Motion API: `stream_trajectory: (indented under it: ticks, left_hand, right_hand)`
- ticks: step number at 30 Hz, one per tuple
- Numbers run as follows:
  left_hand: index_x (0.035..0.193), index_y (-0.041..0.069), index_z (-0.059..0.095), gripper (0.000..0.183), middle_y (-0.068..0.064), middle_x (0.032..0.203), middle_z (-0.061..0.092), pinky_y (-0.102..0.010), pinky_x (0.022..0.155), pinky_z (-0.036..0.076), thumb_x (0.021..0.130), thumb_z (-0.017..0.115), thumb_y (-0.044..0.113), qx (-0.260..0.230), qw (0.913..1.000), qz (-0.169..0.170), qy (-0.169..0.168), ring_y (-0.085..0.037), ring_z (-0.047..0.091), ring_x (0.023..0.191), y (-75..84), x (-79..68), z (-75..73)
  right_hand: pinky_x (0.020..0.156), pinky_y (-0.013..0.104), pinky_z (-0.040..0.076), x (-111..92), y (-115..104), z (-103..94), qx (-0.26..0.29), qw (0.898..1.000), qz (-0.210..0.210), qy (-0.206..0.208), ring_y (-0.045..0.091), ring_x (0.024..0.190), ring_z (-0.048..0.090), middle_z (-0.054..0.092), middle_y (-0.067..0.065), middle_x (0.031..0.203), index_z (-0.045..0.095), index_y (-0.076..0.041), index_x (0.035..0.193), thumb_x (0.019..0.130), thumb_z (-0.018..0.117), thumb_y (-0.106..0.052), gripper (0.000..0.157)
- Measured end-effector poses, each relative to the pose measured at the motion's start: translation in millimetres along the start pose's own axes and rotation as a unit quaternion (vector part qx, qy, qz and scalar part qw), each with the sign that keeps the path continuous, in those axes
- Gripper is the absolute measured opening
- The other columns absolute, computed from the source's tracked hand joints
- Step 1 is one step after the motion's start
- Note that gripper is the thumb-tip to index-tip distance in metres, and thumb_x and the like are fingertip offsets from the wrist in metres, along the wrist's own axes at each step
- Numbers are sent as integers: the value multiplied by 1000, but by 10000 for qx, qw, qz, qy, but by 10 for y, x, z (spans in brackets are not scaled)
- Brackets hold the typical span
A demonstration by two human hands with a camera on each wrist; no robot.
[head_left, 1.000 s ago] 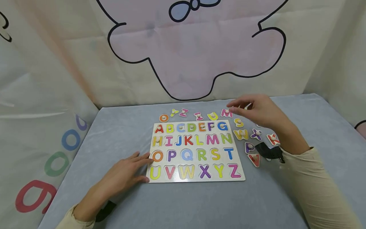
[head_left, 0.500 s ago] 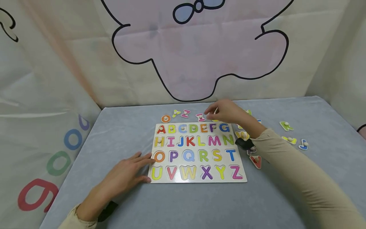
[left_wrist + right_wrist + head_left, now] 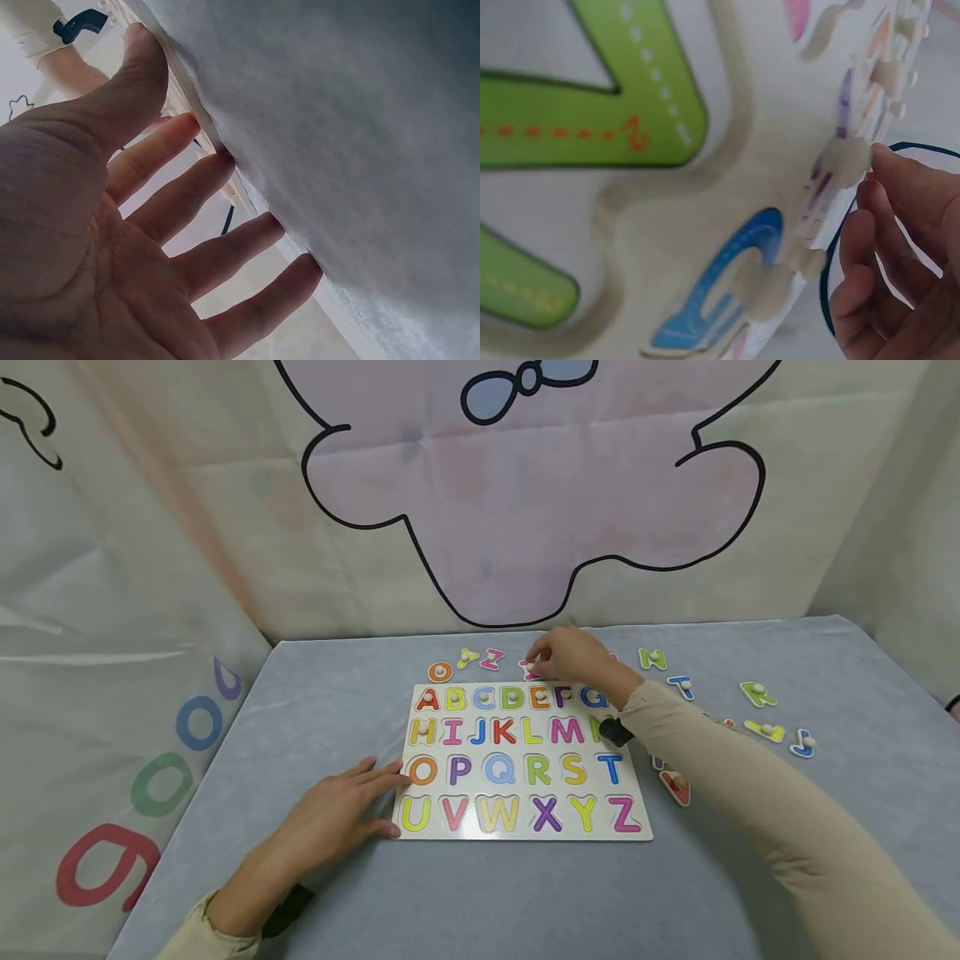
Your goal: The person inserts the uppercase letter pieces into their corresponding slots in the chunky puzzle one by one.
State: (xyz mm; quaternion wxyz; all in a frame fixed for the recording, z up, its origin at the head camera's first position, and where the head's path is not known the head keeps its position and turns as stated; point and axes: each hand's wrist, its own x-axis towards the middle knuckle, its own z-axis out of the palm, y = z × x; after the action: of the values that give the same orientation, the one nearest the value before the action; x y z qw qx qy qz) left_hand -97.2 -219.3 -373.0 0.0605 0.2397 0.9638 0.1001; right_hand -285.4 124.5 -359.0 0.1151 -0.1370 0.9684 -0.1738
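A white alphabet puzzle board (image 3: 480, 789) lies on the table, with knobbed letters A to H seated in it. My left hand (image 3: 330, 814) rests at its left edge, fingers spread and mostly straight; in the left wrist view the fingertips (image 3: 214, 161) lie along that edge. Beyond the board's far edge, my right hand (image 3: 573, 656) pinches the pink letter I puzzle piece (image 3: 527, 672) between thumb and fingertips. The hand covers much of that piece. In the right wrist view, thumb and index meet just past the knobbed blue G (image 3: 694, 326).
Loose letters O (image 3: 440, 672), Y (image 3: 467, 657) and Z (image 3: 491, 659) lie behind the board. N (image 3: 652, 659), T (image 3: 680, 687), L (image 3: 765, 731), J (image 3: 802, 743) and V (image 3: 676, 787) lie to the right. The right sleeve (image 3: 750, 793) hides others. A curtain (image 3: 375, 577) hangs behind the table.
My right hand has moved left from near the M, past the U, and down to the letter I. The left hand stays at the board's edge. The head view shifts slightly.
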Motion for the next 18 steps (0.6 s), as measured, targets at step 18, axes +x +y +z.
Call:
stream_trajectory:
  ticks: [18]
  left_hand:
    - [128, 21, 67, 59, -3, 147, 56, -63, 93, 49, 75, 83, 40, -1, 10000, 61, 63, -41, 54, 133, 4, -10, -1]
  right_hand:
    - [76, 33, 48, -82, -29, -64, 436, 9981, -116, 411, 21, 91, 57, 71, 3, 103, 76, -20, 116, 93, 71, -32, 26]
